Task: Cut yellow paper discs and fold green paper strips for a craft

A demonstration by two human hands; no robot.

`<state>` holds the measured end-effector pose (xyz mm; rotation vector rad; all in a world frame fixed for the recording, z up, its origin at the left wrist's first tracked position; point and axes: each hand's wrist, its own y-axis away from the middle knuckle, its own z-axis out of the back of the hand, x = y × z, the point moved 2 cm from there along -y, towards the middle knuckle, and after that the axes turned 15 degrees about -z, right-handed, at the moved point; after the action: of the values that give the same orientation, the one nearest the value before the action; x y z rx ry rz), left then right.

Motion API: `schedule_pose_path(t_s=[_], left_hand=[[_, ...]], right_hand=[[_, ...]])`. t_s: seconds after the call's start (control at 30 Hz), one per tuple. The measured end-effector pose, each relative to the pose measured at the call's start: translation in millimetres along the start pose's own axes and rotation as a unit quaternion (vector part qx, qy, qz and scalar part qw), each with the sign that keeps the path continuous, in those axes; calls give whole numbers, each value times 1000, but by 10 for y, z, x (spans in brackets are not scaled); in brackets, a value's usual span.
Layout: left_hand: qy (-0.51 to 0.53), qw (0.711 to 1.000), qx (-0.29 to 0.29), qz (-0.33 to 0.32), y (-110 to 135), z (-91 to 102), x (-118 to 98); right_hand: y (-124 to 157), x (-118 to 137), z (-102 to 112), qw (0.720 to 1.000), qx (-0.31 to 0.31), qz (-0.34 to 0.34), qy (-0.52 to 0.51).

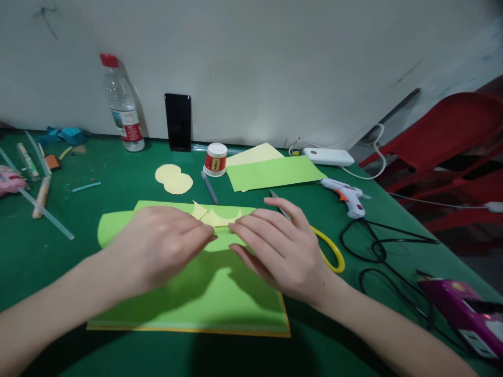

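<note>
A light green paper sheet [220, 303] lies in front of me, its far part curled over at the left end. My left hand [165, 246] has its fingers pressed together on the curled part. My right hand [279, 251] holds the same part from the right, fingers above and thumb below. Between and just beyond my fingertips lie pale yellow paper scraps [223, 218] with curved cutouts. Scissors with a yellow handle [334, 251] lie partly hidden behind my right hand. An orange-yellow edge shows under the sheet's near side.
Along the wall stand a water bottle [123, 112], a phone [178, 123] and a paper cup [215, 159]. Pale round cutouts [176, 180], a grey marker [210, 187] and more green paper [275, 173] lie nearby. At right are a glue gun [348, 196], black cable [377, 243] and purple box [459, 309].
</note>
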<state>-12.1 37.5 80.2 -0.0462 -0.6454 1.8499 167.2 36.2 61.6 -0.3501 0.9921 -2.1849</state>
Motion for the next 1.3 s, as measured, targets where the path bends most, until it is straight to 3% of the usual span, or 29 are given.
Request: schedule_pose_path(t_s=[0.13,0.3,0.5,0.73,0.87,1.03,1.2,1.3], left_hand=[[-16,998,-21,-54,-83,-38,-194],[-32,995,-15,-90,-58,32,-189],[-19,989,41,-141,10,76,87],[-71,989,69,-105,251,132,556],[-109,989,49,-89,331,160,649],[-94,991,38,-83,196,225,486],[-75,991,34,-105,33,234,121],[-58,994,-1,-94,2,168,-94]], right_hand=[[53,58,13,999,4,24,-22],[81,109,84,999,35,37,-19],[97,136,90,999,30,33,26],[61,87,131,998,6,16,56],[49,79,141,998,0,10,64],[73,107,168,998,-1,-15,58],[88,140,219,997,18,-32,65],[68,137,238,998,21,-29,57]])
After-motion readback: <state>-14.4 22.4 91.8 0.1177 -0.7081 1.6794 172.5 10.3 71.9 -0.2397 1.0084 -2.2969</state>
